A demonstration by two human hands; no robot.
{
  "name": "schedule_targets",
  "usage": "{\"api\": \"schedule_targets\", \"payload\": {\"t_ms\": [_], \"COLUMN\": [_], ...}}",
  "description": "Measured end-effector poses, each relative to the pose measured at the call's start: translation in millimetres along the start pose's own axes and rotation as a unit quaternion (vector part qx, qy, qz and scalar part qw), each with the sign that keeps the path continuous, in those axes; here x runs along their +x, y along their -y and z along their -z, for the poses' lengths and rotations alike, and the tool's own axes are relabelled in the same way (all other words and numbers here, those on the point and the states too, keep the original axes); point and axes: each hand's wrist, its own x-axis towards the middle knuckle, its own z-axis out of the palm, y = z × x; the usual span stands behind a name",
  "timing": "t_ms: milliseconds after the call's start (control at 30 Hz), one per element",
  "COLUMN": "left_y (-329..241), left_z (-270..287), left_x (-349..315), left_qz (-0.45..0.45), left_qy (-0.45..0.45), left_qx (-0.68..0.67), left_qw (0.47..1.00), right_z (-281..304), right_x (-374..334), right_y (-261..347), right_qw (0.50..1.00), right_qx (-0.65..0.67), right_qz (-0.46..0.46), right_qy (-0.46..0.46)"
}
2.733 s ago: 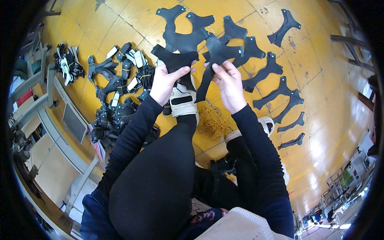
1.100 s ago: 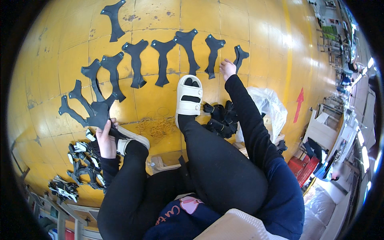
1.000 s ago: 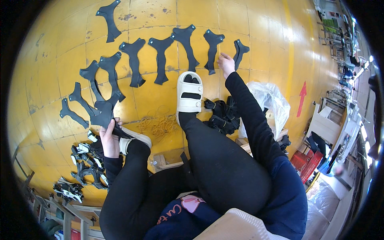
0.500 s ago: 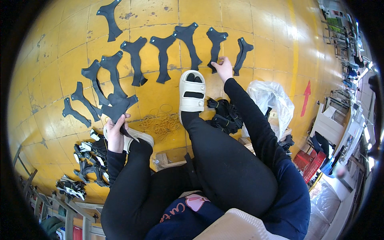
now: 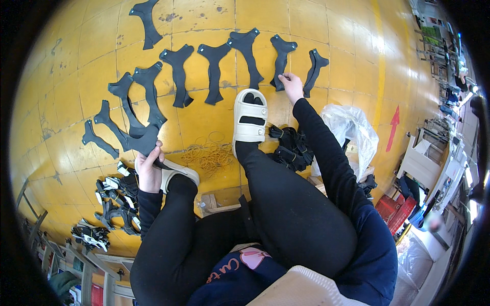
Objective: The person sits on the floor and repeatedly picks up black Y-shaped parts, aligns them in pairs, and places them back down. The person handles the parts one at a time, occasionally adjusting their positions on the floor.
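My left hand (image 5: 149,172) is closed, thumb and fingers pinching a black fabric piece (image 5: 145,139) above the floor at the left. That piece overlaps the lower ends of two Y-shaped pieces lying behind it. My right hand (image 5: 292,87) reaches forward, its fingertips pinched at the lower end of a black Y-shaped fabric piece (image 5: 282,53) lying on the floor. To the right of that hand lies a narrower black piece (image 5: 314,71). More such pieces, among them a black Y-shaped piece (image 5: 213,71), form a curved row to the left.
Yellow rubber bands (image 5: 208,155) lie between my sandalled feet. Black bundles (image 5: 290,148) sit right of the right sandal (image 5: 250,116), near a clear plastic bag (image 5: 352,127). Black-and-white bundles (image 5: 116,196) are piled at the left. A red crate (image 5: 395,209) stands at the far right.
The piece in my left hand has shifted and its forked end no longer shows spread out. My right hand stays at the lower end of its piece. The whole view has shifted slightly.
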Motion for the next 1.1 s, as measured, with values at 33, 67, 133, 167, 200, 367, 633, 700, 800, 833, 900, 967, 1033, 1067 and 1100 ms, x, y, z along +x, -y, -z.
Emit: {"api": "schedule_targets", "payload": {"t_ms": [33,67,133,167,200,367,633,700,800,833,900,967,1033,1067,1100], "left_y": [-1,-2,-6,-7,-8,-5,-4,-6,-9,-6,0,6,9,8,4], "left_z": [-3,-6,-13,-16,-17,-7,-12,-25,-33,-24,-14,-5,-4,-3,-5], "left_x": [-1,-2,-4,-5,-5,-2,-2,-3,-3,-1,-1,1,6,9,9], "left_qz": [0.005,0.009,0.022,0.031,0.039,0.05,0.05,0.047,0.055,0.048,0.043,0.039,0.041,0.046,0.048], "left_qy": [0.001,0.001,0.008,0.015,0.021,0.045,0.023,0.01,0.005,0.028,0.026,0.014,-0.008,0.0,-0.024], "left_qx": [-0.005,-0.01,-0.019,-0.023,-0.027,-0.035,-0.052,-0.04,-0.023,-0.025,-0.046,-0.053,-0.031,-0.018,-0.025], "left_qw": [1.0,1.0,1.0,0.999,0.999,0.997,0.997,0.998,0.998,0.998,0.998,0.998,0.999,0.999,0.998], "right_z": [0,1,3,4,3,1,13,15,12,8,-1,-7,-4,-2,-2], "right_x": [1,1,1,1,1,-1,28,33,37,38,35,35,39,40,43], "right_y": [0,0,0,-1,-1,-6,9,16,20,21,22,17,5,4,2], "right_qw": [1.0,1.0,1.0,1.0,1.0,0.999,0.999,1.0,0.992,0.991,0.989,0.989,0.995,0.994,0.993], "right_qx": [0.01,0.021,-0.007,-0.021,-0.011,0.027,-0.007,-0.018,-0.124,-0.131,-0.149,-0.142,-0.092,-0.109,-0.116], "right_qz": [-0.007,-0.014,-0.014,-0.013,-0.021,-0.027,0.002,-0.003,-0.007,-0.014,-0.007,0.019,0.022,0.015,0.019], "right_qy": [0.003,0.006,0.01,0.013,0.009,-0.021,-0.035,-0.003,-0.001,-0.003,-0.016,-0.023,-0.013,-0.003,-0.004]}}
